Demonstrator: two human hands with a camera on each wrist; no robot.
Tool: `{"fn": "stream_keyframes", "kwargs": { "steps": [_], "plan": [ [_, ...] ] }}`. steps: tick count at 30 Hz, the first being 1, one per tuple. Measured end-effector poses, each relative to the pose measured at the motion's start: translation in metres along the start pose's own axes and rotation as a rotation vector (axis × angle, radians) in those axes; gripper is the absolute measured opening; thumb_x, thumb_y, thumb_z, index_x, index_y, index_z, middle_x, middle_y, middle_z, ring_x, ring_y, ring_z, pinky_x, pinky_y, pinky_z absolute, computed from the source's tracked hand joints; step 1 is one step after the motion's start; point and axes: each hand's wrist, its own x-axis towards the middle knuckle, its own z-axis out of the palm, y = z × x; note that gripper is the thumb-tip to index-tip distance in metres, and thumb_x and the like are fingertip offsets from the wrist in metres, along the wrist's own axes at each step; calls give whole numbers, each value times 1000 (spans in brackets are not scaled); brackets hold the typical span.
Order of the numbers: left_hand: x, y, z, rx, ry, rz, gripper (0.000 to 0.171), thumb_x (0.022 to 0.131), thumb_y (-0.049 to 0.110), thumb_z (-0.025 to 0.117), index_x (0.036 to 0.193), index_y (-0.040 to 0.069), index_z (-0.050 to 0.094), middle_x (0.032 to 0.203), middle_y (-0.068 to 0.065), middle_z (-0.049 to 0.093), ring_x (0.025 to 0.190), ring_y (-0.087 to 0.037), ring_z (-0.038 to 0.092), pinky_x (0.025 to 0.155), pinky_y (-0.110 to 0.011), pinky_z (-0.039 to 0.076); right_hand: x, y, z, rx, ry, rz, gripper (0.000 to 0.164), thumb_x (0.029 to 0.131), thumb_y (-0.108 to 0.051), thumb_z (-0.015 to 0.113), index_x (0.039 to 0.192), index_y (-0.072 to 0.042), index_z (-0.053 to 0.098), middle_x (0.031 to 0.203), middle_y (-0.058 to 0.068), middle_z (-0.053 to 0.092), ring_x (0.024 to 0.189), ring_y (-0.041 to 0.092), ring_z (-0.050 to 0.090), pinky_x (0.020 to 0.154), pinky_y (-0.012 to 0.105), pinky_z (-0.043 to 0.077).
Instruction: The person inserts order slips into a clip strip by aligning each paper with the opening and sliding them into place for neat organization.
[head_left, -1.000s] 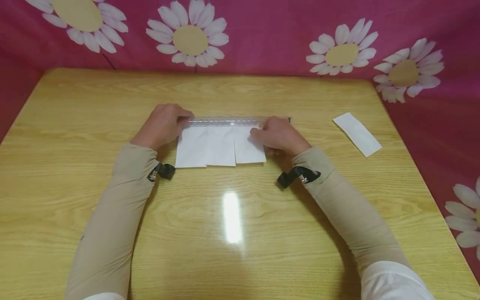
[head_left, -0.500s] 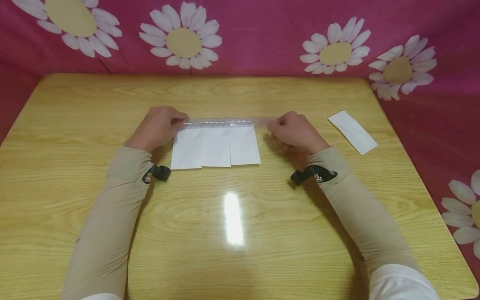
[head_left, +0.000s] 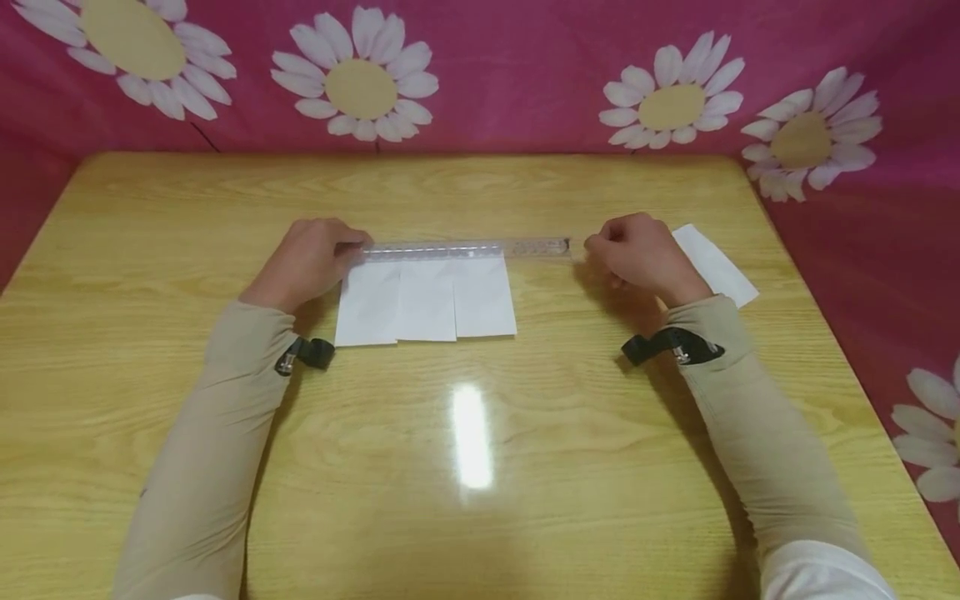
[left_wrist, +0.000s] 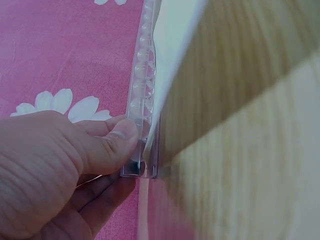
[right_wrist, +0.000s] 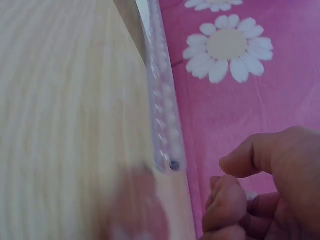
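My left hand (head_left: 307, 262) pinches the left end of a clear plastic ruler-like strip (head_left: 435, 250), thumb on top in the left wrist view. Round shapes run along the strip (left_wrist: 142, 75), and a small dark spot marks its right end (right_wrist: 174, 165). Three white paper slips (head_left: 426, 300) lie side by side, their top edges meeting the strip; in the left wrist view the near paper (left_wrist: 172, 45) slants up beside it. Just beyond the strip's right end, my right hand (head_left: 641, 254) hovers with fingers loosely curled and nothing between them.
A separate white paper slip (head_left: 720, 271) lies at the right, partly behind the right hand and wrist. The wooden table (head_left: 480, 533) meets a pink flowered cloth (head_left: 517, 75) at its back and sides.
My right hand has let go of the strip's right end and moved right, toward the separate slip, uncovering the third paper and the strip's end. The left hand keeps its pinch.
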Motion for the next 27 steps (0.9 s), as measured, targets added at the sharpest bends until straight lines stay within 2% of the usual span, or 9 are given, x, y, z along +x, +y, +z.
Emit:
{"fn": "stream_keyframes", "kwargs": {
  "steps": [6,12,22,27],
  "plan": [
    [0,1,1,-7,-9,-11,33,102,6,63,134,4,69,123,-21,72,107,-32,63,103,-52,55,3,15,-16,0,84,6,37,98,-41,61,95,-5,71,62,0,66,61,15,61,55,31,46],
    [-1,1,0,-17,-20,-39,34,101,5,62,135,5,69,127,-21,70,111,-34,62,105,-53,54,8,25,-25,-18,131,22,38,98,-42,63,99,-5,71,65,-2,67,64,12,59,57,31,44],
    [-1,1,0,-10,-10,-25,33,102,6,63,134,5,69,128,-21,71,113,-35,63,105,-54,53,7,41,-44,-78,231,47,37,94,-44,67,106,-9,69,83,-3,65,85,20,55,69,31,43],
    [0,1,1,-12,-1,-14,32,101,5,63,132,4,70,126,-22,71,112,-36,63,105,-54,53,6,52,-54,-71,256,63,40,93,-44,70,109,-8,69,86,-8,65,86,15,56,73,29,43]
  ]
}}
